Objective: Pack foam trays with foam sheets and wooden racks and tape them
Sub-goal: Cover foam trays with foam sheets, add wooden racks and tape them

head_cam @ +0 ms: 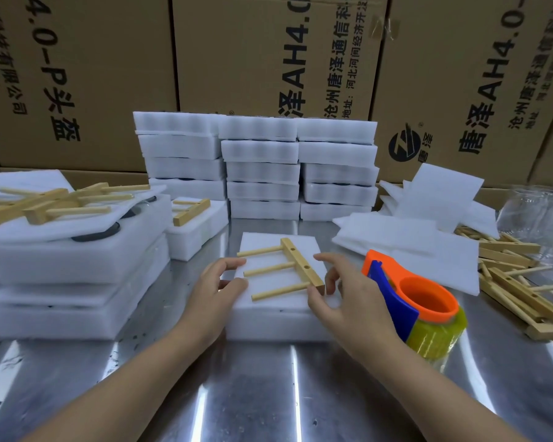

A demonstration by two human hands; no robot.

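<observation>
**packer_q:** what's actually in the tray in front of you?

**benchwatch:** Can't see inside, tbh. Your foam tray (278,317) sits mid-counter (237,393) (shiny scuffed metal), and its top is plain white foam. One wooden rack (288,269) lies flat on it: a square pale bar with two holes and three round dowels pointing left.

**packer_q:** and your hands?

**benchwatch:** Your left hand (217,282) grips the tray's left edge, fingers (225,266) curled and thumb on top. Your right hand (342,298) is spread loose and holds nothing, with the thumb at the bar's near end; touching or not, can't tell. The orange-and-blue tape dispenser (412,301), with its yellowish roll, stands just right of it.

**packer_q:** other containers?

**benchwatch:** Closed trays (259,167) are stacked in three columns behind. The left trays (77,260) show dark round shapes under thin sheets, with racks (61,199) on top. Loose foam sheets (409,240) and a rack pile (517,282) lie on the right.
</observation>
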